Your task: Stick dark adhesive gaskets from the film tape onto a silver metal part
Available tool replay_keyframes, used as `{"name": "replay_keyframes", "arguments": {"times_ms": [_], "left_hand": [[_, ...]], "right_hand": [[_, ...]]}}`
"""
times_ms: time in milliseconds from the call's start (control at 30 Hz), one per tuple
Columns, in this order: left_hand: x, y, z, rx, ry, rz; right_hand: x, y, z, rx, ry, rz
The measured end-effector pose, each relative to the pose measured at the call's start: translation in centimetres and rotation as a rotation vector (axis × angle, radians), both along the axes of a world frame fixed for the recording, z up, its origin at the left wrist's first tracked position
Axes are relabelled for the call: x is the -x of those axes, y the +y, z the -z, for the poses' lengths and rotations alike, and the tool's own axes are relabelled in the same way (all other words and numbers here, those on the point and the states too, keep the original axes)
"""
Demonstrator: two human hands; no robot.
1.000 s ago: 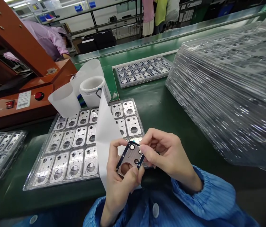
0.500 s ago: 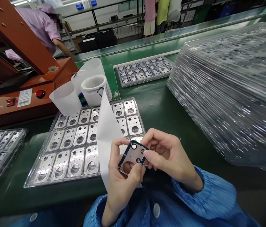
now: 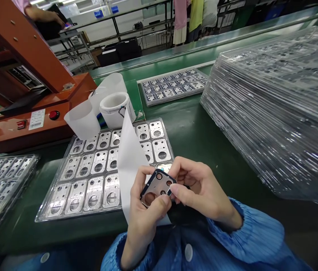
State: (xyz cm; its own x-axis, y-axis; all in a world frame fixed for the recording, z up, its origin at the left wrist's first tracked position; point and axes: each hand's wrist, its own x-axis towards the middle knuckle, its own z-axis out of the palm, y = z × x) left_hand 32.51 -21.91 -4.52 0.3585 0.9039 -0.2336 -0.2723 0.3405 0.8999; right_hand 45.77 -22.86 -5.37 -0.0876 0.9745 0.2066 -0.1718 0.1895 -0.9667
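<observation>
My left hand (image 3: 149,210) grips a small metal plate (image 3: 156,185) with a dark blue edge, one large round hole and several small ones. My right hand (image 3: 200,188) pinches the plate's right edge between thumb and forefinger. Behind my hands lies a clear tray (image 3: 91,177) of similar silvery plates in rows. A strip of white film (image 3: 132,162) runs from a white roll (image 3: 115,107) down over the tray and behind my left hand.
A tall stack of clear trays (image 3: 260,124) stands at the right. Another filled tray (image 3: 175,84) lies at the back, and one more (image 3: 0,188) at the left. An orange machine (image 3: 48,109) is at the upper left; a person's arm (image 3: 43,15) shows behind it.
The plate has tilted slightly between my hands, which stay nearly in place. The view has shifted a little, and the person behind the machine has moved left.
</observation>
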Motion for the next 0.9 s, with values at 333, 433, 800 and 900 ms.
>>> {"name": "replay_keyframes", "arguments": {"times_ms": [333, 433, 800, 900], "left_hand": [[0.04, 0.18, 0.08, 0.002, -0.023, 0.008], [0.07, 0.24, 0.28, -0.028, -0.02, 0.022], [0.23, 0.27, 0.66, -0.022, -0.073, 0.048], [0.13, 0.3, 0.52, -0.022, -0.079, 0.078]], "right_hand": [[0.03, -0.18, -0.01, -0.004, -0.03, 0.021], [0.02, -0.14, 0.0, -0.002, -0.021, 0.039], [-0.07, -0.18, 0.35, -0.029, -0.026, 0.019], [-0.05, -0.09, 0.3, -0.013, -0.029, 0.013]]}}
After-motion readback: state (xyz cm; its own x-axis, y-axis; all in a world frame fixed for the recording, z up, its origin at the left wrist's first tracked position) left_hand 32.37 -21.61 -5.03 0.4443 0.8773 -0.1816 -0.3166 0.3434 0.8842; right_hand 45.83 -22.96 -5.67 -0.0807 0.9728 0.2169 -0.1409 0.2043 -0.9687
